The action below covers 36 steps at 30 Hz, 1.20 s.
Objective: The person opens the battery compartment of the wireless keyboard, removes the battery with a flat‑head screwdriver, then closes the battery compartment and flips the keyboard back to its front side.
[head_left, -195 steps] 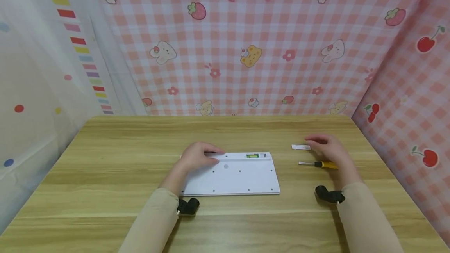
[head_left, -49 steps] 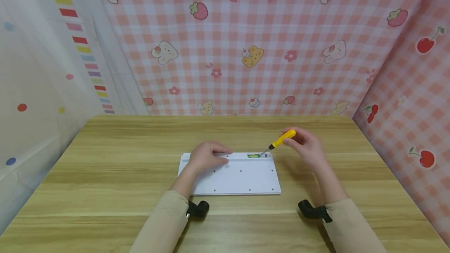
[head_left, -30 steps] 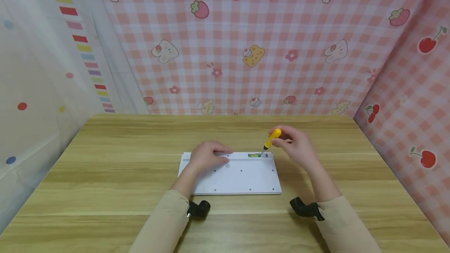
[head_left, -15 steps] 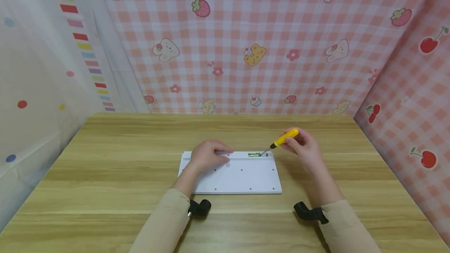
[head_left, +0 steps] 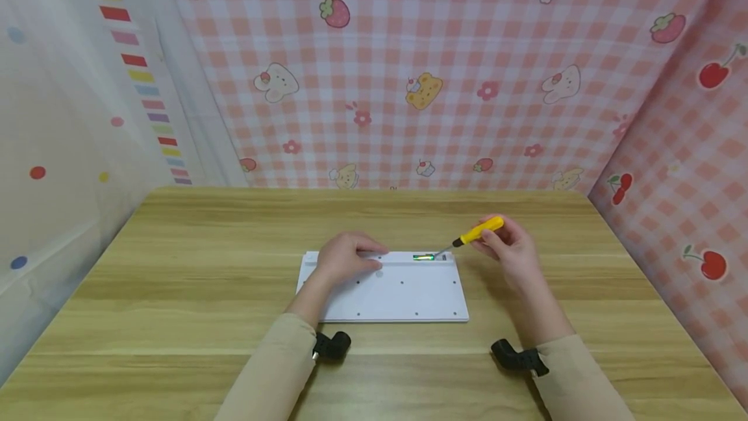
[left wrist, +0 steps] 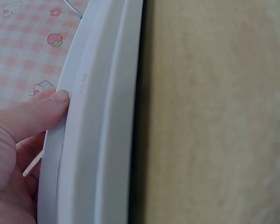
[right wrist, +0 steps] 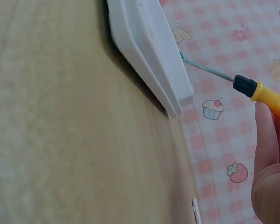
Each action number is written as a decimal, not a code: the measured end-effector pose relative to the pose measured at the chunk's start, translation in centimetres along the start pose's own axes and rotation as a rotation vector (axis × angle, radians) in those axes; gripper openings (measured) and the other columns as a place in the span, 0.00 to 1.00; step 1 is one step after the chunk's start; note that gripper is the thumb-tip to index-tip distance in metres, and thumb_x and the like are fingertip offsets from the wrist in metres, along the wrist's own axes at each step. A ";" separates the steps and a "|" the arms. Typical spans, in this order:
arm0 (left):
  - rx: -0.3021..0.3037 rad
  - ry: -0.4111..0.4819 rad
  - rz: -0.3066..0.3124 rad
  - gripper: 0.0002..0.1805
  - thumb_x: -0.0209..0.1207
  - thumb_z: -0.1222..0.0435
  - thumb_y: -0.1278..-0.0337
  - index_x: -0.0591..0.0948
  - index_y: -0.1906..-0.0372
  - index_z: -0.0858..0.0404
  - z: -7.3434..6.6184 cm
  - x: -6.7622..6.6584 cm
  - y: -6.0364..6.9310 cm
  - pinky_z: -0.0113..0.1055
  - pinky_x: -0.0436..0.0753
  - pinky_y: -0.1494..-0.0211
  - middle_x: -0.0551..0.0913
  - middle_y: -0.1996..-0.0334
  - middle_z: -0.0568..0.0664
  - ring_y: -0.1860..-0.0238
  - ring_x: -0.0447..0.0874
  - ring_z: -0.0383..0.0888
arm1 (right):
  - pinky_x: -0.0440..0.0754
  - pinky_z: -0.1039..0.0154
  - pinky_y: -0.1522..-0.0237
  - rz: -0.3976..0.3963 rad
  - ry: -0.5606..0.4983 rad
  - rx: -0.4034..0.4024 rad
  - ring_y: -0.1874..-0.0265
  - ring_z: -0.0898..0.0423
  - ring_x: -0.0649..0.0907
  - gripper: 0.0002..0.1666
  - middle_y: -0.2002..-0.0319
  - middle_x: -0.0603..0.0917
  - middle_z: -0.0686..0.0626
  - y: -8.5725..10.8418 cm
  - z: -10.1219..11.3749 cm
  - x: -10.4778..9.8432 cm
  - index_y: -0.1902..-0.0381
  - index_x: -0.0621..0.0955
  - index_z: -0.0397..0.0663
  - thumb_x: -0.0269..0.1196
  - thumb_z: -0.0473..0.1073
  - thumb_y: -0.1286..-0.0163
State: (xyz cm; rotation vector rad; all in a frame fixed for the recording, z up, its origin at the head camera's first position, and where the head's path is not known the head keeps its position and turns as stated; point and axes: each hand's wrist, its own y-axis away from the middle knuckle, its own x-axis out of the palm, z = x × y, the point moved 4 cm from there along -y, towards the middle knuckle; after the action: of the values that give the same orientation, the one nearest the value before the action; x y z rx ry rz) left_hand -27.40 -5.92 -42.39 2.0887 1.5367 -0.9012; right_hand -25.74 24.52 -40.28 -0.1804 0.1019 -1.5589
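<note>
Fingers, right (right wrist: pixel 267 140), pinch yellow screwdriver (head_left: pixel 470 237); likely light, rigid, best held by handle (head_left: pixel 484 229). Left fingers (left wrist: pixel 35 116) grip stiff-looking white panel (head_left: pixel 409 297), far edge.

Head view: your left forearm (head_left: pixel 263 369), in a beige sleeve, enters from 7 o'clock and points toward 1 o'clock; your left hand (head_left: pixel 343 257) bends toward 2 o'clock, its thumb (head_left: pixel 367 266) set apart from the fingers in a pinch grip. Your right forearm (head_left: pixel 578 372), likewise sleeved, enters between 4 and 5 o'clock and points toward 11 o'clock; your right hand (head_left: pixel 514 255) grips between thumb and fingers. Right wrist view: the right hand lies toward 4 o'clock, partly cropped.
</note>
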 end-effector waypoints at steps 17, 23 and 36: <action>-0.003 -0.005 -0.003 0.13 0.73 0.62 0.49 0.90 0.57 0.46 0.3 0.1 -0.1 0.42 0.77 0.45 0.86 0.55 0.39 0.50 0.82 0.41 | 0.82 0.63 0.54 0.002 -0.062 -0.093 0.56 0.58 0.85 0.12 0.56 0.83 0.51 0.3 0.2 0.0 0.49 0.74 0.27 0.55 0.29 0.26; -0.011 -0.011 0.000 0.13 0.73 0.62 0.49 0.90 0.56 0.46 0.2 0.1 -0.1 0.42 0.77 0.44 0.86 0.54 0.40 0.50 0.82 0.42 | 0.82 0.63 0.54 0.032 -0.074 -0.133 0.56 0.57 0.85 0.10 0.56 0.83 0.50 0.2 0.8 0.0 0.53 0.81 0.42 0.56 0.29 0.27; -0.007 -0.002 -0.005 0.13 0.73 0.62 0.50 0.90 0.57 0.46 0.2 0.0 -0.1 0.43 0.77 0.43 0.86 0.55 0.40 0.50 0.82 0.42 | 0.82 0.63 0.53 0.056 -0.144 -0.091 0.56 0.57 0.85 0.10 0.55 0.84 0.50 0.3 0.6 -1.4 0.51 0.81 0.41 0.57 0.30 0.27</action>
State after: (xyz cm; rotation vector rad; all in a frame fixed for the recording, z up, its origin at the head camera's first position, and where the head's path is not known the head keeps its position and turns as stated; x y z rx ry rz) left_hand -27.53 -6.01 -42.58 2.0795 1.5421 -0.8974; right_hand -25.33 25.93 -39.79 -0.3577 0.0642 -1.4819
